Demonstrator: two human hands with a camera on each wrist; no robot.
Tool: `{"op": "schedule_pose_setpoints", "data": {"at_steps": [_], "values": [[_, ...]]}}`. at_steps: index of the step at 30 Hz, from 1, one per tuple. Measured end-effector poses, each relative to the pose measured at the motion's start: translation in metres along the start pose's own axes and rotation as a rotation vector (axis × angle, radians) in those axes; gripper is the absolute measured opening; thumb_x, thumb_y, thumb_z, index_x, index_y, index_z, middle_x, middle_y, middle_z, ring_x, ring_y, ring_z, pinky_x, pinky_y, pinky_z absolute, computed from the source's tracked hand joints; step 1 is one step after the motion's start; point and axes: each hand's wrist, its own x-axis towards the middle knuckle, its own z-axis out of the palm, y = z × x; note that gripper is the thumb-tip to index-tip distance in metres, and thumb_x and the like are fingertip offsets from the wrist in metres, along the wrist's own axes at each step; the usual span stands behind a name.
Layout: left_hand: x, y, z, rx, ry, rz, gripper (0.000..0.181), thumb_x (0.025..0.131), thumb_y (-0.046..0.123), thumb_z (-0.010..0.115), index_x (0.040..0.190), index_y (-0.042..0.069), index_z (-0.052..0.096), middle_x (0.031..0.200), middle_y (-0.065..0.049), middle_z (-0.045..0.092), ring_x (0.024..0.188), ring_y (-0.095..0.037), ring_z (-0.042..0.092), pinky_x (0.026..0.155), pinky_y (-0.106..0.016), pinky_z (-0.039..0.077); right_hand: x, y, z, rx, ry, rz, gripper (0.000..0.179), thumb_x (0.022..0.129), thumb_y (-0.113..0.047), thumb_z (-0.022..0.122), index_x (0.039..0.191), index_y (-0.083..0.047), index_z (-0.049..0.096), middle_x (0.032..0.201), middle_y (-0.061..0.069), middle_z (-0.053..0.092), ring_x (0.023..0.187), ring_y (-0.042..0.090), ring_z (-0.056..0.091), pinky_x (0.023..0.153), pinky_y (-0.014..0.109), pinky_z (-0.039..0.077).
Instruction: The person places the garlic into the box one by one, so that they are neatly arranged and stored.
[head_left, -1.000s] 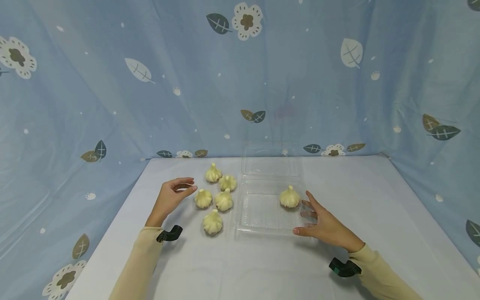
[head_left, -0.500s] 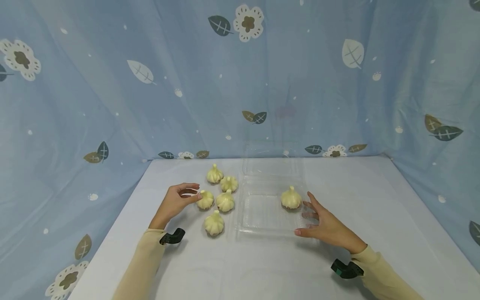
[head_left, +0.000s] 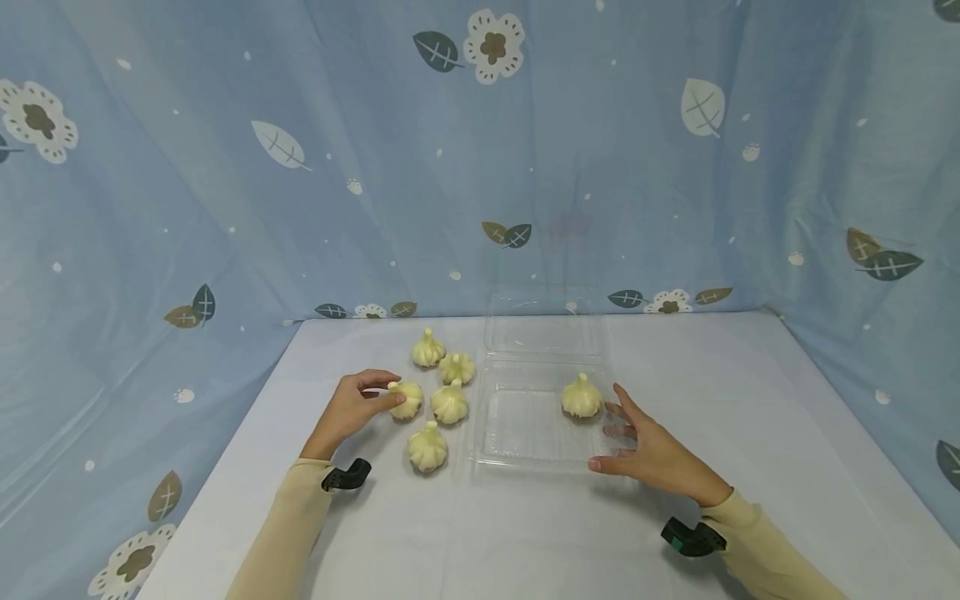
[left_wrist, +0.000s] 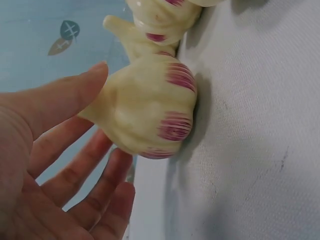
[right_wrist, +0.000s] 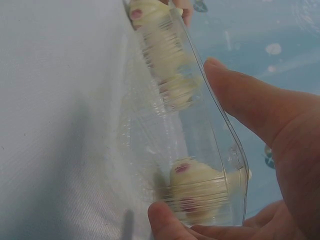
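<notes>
My left hand (head_left: 354,410) pinches a pale garlic bulb (head_left: 407,401) near its stem. In the left wrist view, that garlic bulb (left_wrist: 150,107) shows purple-streaked sides; the thumb lies on the near side of its neck, with fingers behind. It leans over close to the table. My right hand (head_left: 660,450) holds the front right corner of a clear plastic container (head_left: 517,458), thumb at the front edge and fingers along the right wall. One garlic bulb (head_left: 582,397) sits upright inside, at the right. Through the clear wall, the right wrist view shows this garlic bulb (right_wrist: 195,187) too.
Several more garlic bulbs (head_left: 449,403) stand left of the container, close beside the held one. The container's hinged lid (head_left: 543,325) stands raised at the back against a blue patterned cloth (head_left: 570,150). A white cloth (head_left: 480,533) covers the table.
My left hand has moved right onto the nearest garlic bulb and taken hold of it; the bulb has tilted and shifted slightly left. The right hand and container have stayed put.
</notes>
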Motion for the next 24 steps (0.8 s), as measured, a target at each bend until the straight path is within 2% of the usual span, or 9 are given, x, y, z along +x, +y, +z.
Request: {"op": "schedule_pose_setpoints", "data": {"at_steps": [6,13,24], "values": [[0.0001,0.0001,0.0019,-0.006,0.018,-0.007,0.04,0.091,0.024,0.082,0.126,0.008,0.074,0.132,-0.013,0.07,0.121,-0.032,0.064,0.107,-0.051,0.053,0.0,-0.0004,0.0002,0.001,0.0,0.0,0.126,0.088,-0.034,0.084,0.166,-0.009,-0.011,0.169,0.031,0.018,0.147,0.054,0.039,0.103,0.052,0.057],[0.0011,-0.0017,0.0023,-0.015,0.027,0.005,0.031,0.09,0.023,0.082,0.118,0.011,0.077,0.13,-0.012,0.072,0.125,-0.033,0.063,0.107,-0.051,0.053,-0.0001,-0.0008,0.0,0.002,0.001,0.0,0.125,0.088,-0.032,0.084,0.166,-0.009,-0.011,0.169,0.031,0.018,0.147,0.053,0.039,0.103,0.051,0.057],[0.0023,-0.0082,0.0039,-0.035,0.021,0.003,0.039,0.091,0.026,0.081,0.126,0.008,0.075,0.131,-0.018,0.071,0.125,-0.037,0.066,0.108,-0.052,0.053,0.0005,-0.0011,-0.0001,0.008,-0.007,0.005,0.125,0.088,-0.032,0.084,0.166,-0.01,-0.011,0.169,0.03,0.017,0.147,0.052,0.04,0.104,0.051,0.057]]}}
